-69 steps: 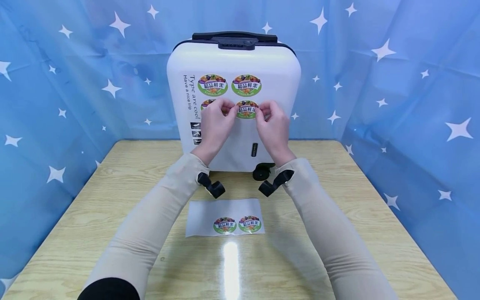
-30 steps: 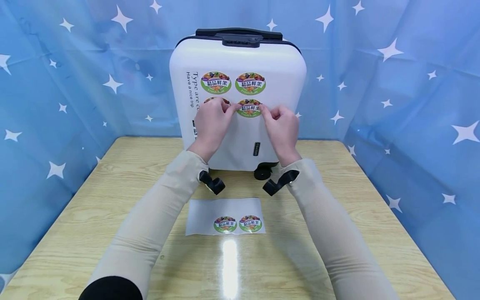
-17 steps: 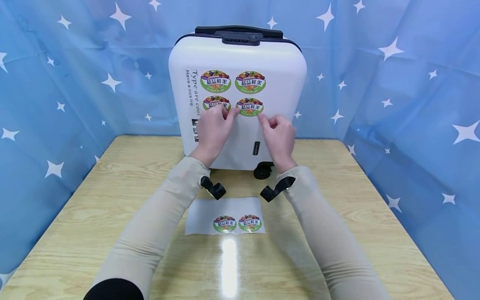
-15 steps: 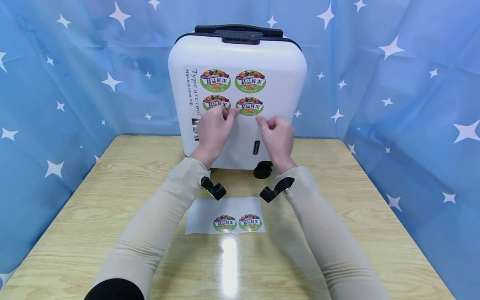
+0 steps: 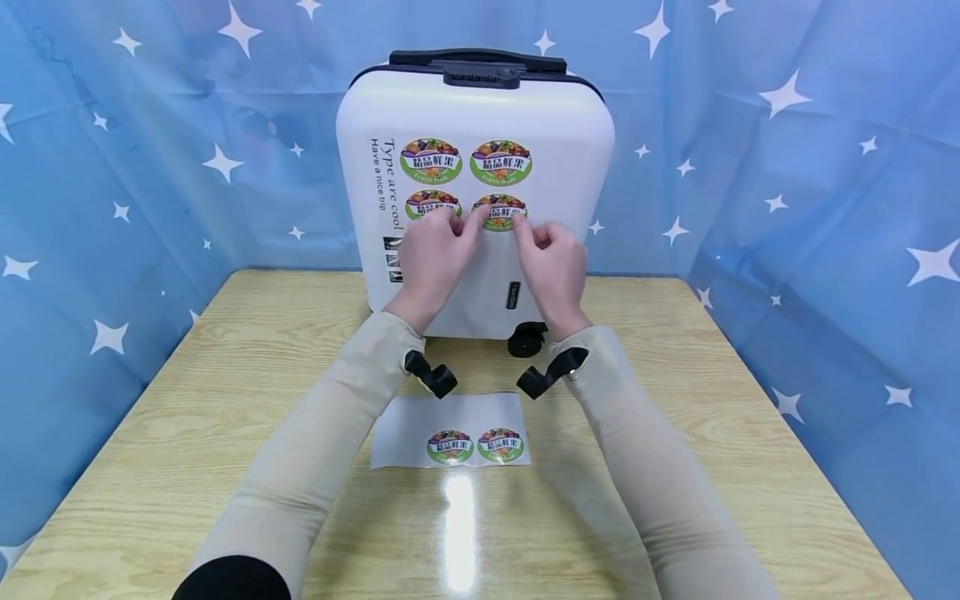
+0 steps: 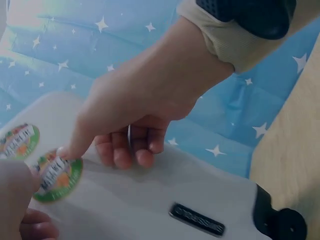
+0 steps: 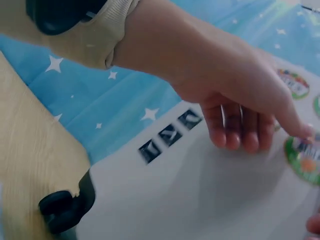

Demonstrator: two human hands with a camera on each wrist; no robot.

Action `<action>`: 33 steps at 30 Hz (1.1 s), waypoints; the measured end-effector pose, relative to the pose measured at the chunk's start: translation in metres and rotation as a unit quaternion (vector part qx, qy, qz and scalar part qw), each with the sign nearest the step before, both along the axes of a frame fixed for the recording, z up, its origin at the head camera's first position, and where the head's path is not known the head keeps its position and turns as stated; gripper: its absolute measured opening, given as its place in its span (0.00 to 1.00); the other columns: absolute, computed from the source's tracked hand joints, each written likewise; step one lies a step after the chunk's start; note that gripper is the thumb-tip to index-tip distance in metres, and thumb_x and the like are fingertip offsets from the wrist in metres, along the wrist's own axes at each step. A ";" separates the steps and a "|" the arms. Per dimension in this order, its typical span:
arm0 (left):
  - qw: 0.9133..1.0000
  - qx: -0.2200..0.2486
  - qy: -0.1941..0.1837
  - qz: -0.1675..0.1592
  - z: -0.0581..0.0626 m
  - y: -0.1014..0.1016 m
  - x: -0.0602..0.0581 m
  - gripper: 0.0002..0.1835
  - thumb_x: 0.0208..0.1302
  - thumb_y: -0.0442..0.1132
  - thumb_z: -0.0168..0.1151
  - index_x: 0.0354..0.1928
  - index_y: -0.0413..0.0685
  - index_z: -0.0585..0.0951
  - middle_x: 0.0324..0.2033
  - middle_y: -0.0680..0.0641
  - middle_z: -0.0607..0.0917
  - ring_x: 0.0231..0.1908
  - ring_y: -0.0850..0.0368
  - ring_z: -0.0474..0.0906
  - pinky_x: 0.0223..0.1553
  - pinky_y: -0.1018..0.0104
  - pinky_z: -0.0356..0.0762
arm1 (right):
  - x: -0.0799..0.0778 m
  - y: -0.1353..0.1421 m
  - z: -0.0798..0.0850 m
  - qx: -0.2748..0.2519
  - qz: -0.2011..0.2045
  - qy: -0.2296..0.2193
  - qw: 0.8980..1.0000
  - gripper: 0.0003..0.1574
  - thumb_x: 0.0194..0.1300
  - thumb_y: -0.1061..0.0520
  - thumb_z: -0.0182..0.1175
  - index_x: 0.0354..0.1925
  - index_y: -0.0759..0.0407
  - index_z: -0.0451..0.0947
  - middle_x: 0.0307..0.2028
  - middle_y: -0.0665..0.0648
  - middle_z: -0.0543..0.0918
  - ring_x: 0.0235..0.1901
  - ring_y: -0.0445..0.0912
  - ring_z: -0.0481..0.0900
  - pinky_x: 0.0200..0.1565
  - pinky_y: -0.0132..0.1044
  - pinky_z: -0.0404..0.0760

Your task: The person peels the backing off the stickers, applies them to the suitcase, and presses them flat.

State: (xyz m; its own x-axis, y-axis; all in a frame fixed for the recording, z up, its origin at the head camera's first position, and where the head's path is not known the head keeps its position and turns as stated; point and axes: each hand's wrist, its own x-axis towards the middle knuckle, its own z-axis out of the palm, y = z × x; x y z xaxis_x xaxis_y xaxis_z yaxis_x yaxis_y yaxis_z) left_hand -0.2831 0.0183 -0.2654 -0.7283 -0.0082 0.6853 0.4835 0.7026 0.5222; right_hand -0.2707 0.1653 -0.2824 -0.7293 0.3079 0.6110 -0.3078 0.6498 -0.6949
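Note:
A white suitcase (image 5: 472,283) stands upright, with oval fruit stickers in two rows on its front. My left hand (image 5: 433,254) has its thumb extended onto the left part of the lower right sticker (image 5: 501,223). On that sticker's right part rests the thumb of my right hand (image 5: 553,265). The other fingers of both hands bend loosely beneath, as the left wrist view shows for the right hand (image 6: 135,100) and the right wrist view for the left hand (image 7: 225,75). My left hand partly covers the lower left sticker (image 5: 432,200).
A white backing sheet (image 5: 412,429) with two fruit stickers (image 5: 450,447) lies on the wooden table (image 5: 637,400) before the suitcase. The suitcase has a black top handle (image 5: 477,58) and a black wheel (image 5: 527,340). A blue star-patterned curtain (image 5: 787,192) surrounds the table.
The right hand drew down off the sticker's right edge, then came back up with its thumb on it. The left thumb slid right, from the sticker's left edge onto its face.

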 end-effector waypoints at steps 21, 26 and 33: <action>0.999 -0.044 -0.003 0.025 0.001 0.006 -0.001 0.25 0.64 0.58 0.53 0.24 0.45 0.83 0.13 0.52 0.76 0.13 0.61 0.69 0.14 0.68 0.61 | -0.002 -0.012 0.009 0.014 -0.011 -0.014 1.000 0.34 0.60 0.32 0.54 0.17 0.58 0.71 0.17 0.54 0.73 0.20 0.44 0.71 0.21 0.34 0.64; 0.999 -0.042 -0.006 0.016 -0.003 0.006 -0.002 0.26 0.63 0.59 0.53 0.21 0.46 0.82 0.10 0.53 0.73 0.12 0.61 0.68 0.14 0.68 0.60 | -0.003 -0.010 0.003 0.019 -0.005 -0.012 1.000 0.33 0.60 0.33 0.54 0.18 0.58 0.72 0.17 0.54 0.73 0.20 0.44 0.71 0.21 0.35 0.64; 1.000 -0.025 -0.004 0.004 -0.009 0.006 -0.002 0.24 0.62 0.57 0.56 0.21 0.45 0.82 0.10 0.53 0.73 0.12 0.61 0.68 0.14 0.68 0.60 | -0.004 -0.010 -0.007 0.025 -0.005 -0.009 1.000 0.32 0.61 0.33 0.55 0.18 0.58 0.73 0.17 0.53 0.74 0.18 0.44 0.70 0.21 0.35 0.65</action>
